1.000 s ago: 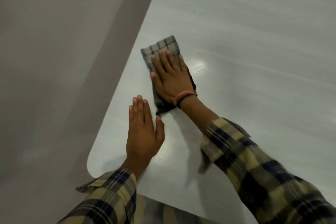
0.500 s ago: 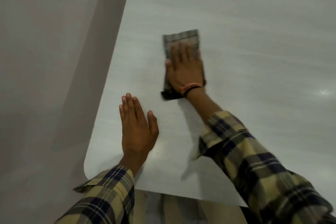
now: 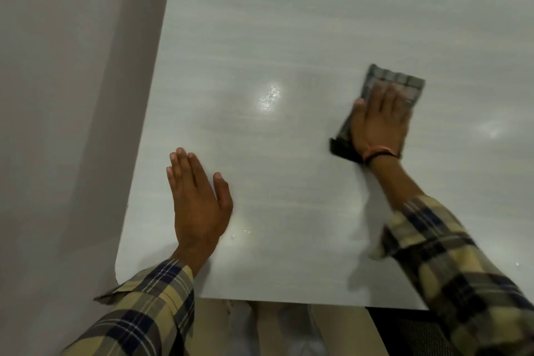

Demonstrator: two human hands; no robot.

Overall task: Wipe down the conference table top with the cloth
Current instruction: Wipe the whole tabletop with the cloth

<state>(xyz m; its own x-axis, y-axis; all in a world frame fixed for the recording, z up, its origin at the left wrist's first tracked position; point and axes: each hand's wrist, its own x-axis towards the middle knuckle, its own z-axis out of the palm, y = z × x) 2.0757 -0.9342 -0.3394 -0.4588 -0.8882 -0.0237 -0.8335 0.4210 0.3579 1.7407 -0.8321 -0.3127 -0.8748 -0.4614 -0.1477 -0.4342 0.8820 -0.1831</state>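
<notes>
The pale grey conference table top fills most of the view, with its rounded near-left corner at the lower left. A folded grey checked cloth lies flat on the table at the right. My right hand presses down on the cloth with straight fingers, covering its middle. My left hand rests flat on the bare table near the front-left corner, fingers straight and together, holding nothing.
The floor runs along the table's left edge. A glare spot shines on the table between my hands. Below the front edge I see my trousers and a dark seat at the lower right.
My right hand has slid the cloth across the table from near the left edge to the right. My left hand has stayed flat in place near the corner.
</notes>
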